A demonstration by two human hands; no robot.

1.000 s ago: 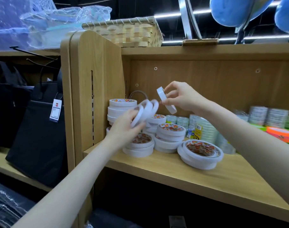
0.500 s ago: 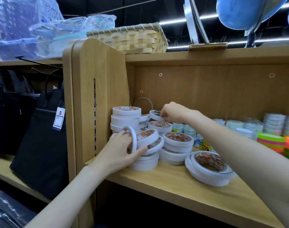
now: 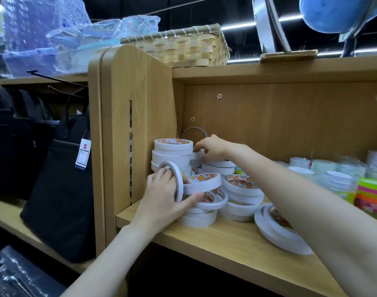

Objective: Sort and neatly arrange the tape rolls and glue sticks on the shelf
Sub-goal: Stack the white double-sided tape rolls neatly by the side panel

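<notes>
At the left end of the wooden shelf [image 3: 237,239] the leaning stacks of white tape rolls [image 3: 207,183] look ready to topple if nudged, while the left hand [image 3: 162,198] clamps a thin upright roll [image 3: 172,179] and the right hand [image 3: 213,146] seemingly pinches another behind.

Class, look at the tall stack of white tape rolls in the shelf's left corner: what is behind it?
Behind the tall stack, a thin brown ring leans against the back panel. Its lower part is hidden by the stack and the right hand.
</notes>
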